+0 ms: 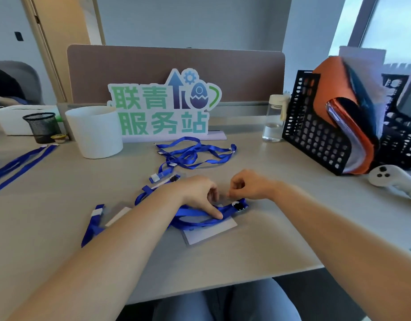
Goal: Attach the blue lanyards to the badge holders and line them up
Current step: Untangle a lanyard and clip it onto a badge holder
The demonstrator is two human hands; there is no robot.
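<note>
A clear badge holder (211, 231) with a white card lies on the desk in front of me. A blue lanyard (195, 217) loops over its top edge, its black clip (240, 205) lying to the right. My left hand (199, 194) rests on this lanyard, index finger pressing the strap. My right hand (248, 184) hovers just right of it with fingertips pinched together; what they pinch is too small to tell. A second badge holder (117, 215) with a blue strap (92, 225) lies to the left. Loose blue lanyards (193, 154) are tangled further back.
A white cup (95, 130) and a green-lettered sign (162, 107) stand at the back. A water bottle (274, 119) and black file racks (315, 135) with folders are on the right, a white controller (389, 177) beside them. Finished lanyards (19, 163) lie far left.
</note>
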